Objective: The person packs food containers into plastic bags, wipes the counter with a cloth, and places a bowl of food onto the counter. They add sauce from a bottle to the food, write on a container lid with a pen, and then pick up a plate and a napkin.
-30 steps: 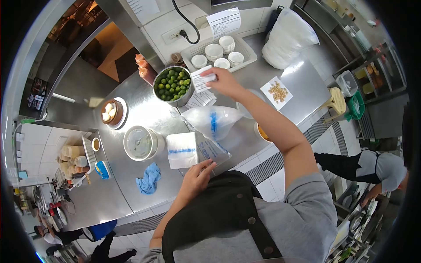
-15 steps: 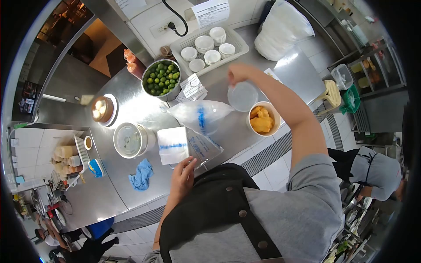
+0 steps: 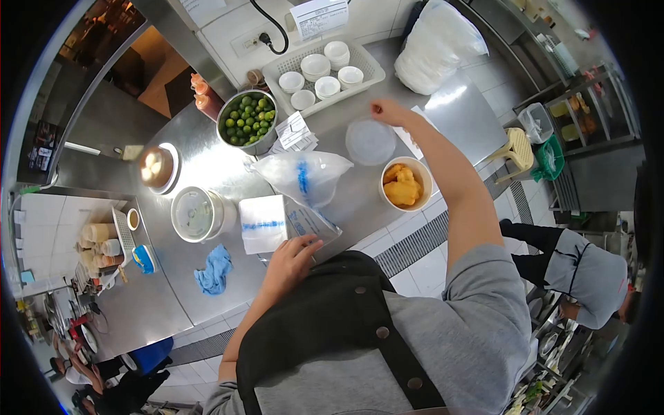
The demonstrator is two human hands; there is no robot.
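Observation:
My left hand [image 3: 294, 261] lies with fingers stretched out at the table's front edge, over the near end of a clear plastic bag [image 3: 317, 225] with blue print. Beside it is a white stack [image 3: 263, 225] with a blue printed band. Another clear bag [image 3: 302, 178] with blue marks bulges just behind. My right hand [image 3: 392, 112] is closed above the back of the table; what its fingers hold, if anything, is hidden. Just below it lies a round translucent lid [image 3: 370, 141]. A paper tub [image 3: 426, 181] of golden fried pieces [image 3: 402, 185] stands uncovered under my right forearm.
A steel pot of green limes [image 3: 247, 120], paper slips [image 3: 295, 131] and a basket [image 3: 375, 67] of small white cups line the back. To the left are a lidded tub [image 3: 200, 214] and blue cloth [image 3: 214, 268]. A co-worker [image 3: 581, 273] stands behind at right.
My right hand has moved slightly right, away from the lid. My left hand has shifted right and flattened over the bag's near end. The whole view has shifted a little.

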